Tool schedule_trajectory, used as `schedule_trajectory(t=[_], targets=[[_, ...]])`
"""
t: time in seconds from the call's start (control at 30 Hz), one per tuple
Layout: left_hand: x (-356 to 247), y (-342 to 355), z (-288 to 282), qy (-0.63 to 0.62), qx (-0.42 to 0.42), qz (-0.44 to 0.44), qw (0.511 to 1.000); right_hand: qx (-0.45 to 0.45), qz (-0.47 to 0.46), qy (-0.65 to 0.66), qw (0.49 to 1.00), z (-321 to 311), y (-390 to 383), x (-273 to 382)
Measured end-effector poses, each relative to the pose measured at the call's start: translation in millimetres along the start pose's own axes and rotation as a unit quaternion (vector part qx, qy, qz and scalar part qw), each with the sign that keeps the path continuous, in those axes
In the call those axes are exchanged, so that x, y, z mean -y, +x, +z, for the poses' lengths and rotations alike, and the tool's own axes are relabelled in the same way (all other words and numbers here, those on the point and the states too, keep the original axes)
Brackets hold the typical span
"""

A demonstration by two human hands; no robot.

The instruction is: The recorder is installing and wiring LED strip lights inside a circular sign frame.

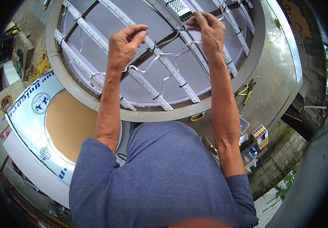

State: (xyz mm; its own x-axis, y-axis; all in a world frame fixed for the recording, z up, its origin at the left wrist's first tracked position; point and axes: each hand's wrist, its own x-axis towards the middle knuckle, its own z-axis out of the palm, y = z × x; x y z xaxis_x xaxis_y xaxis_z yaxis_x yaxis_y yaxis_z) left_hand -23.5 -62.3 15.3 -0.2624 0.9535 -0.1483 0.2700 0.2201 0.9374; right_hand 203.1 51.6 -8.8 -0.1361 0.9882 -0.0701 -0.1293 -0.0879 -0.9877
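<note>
Both my arms reach over a large round metal frame (148, 116) fitted with slanted rows of LED strips (167, 64). Black ties fasten the strips to dark crossbars. My left hand (125, 46) hovers above the strips left of the middle, thumb and forefinger brought together; whatever they pinch, if anything, is too small to see. Near the terminal end of a perforated metal power supply (178, 7), my right hand (211, 33) has its fingers curled in a pinch. Its fingertips hide what is between them. White wire (179, 53) loops loosely between the strips below both hands.
Wire pliers with yellow-green handles (249, 93) lie on the metal surface at right. Scissors (197, 116) rest by the frame's near edge. A screwdriver (212, 148) and a small purple-yellow box (260, 132) are lower right. At left are a printed panel (27, 110) and tangled yellow cord (39, 70).
</note>
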Motion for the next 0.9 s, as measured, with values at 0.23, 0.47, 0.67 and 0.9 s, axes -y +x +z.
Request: schedule_trajectory(t=[0.23, 0.47, 0.67, 0.9], targets=[[-31.2, 4.6, 60.5, -0.029, 0.070, 0.094, 0.993, 0.008, 0.057, 0.034, 0.998, 2.2, -49.0, 14.2], [-15.3, -2.8, 75.6, -0.158, 0.110, 0.065, 0.979, -0.006, 0.064, -0.026, 0.998, 5.1, -72.4, 17.1], [-7.3, -9.8, 71.6, -0.182, 0.104, 0.019, 0.978, 0.023, 0.042, -0.107, 0.993, 4.9, -81.5, 21.3], [-15.1, -16.3, 68.3, -0.158, 0.073, -0.007, 0.985, 0.021, 0.027, -0.138, 0.990, 11.0, -88.2, 23.7]])
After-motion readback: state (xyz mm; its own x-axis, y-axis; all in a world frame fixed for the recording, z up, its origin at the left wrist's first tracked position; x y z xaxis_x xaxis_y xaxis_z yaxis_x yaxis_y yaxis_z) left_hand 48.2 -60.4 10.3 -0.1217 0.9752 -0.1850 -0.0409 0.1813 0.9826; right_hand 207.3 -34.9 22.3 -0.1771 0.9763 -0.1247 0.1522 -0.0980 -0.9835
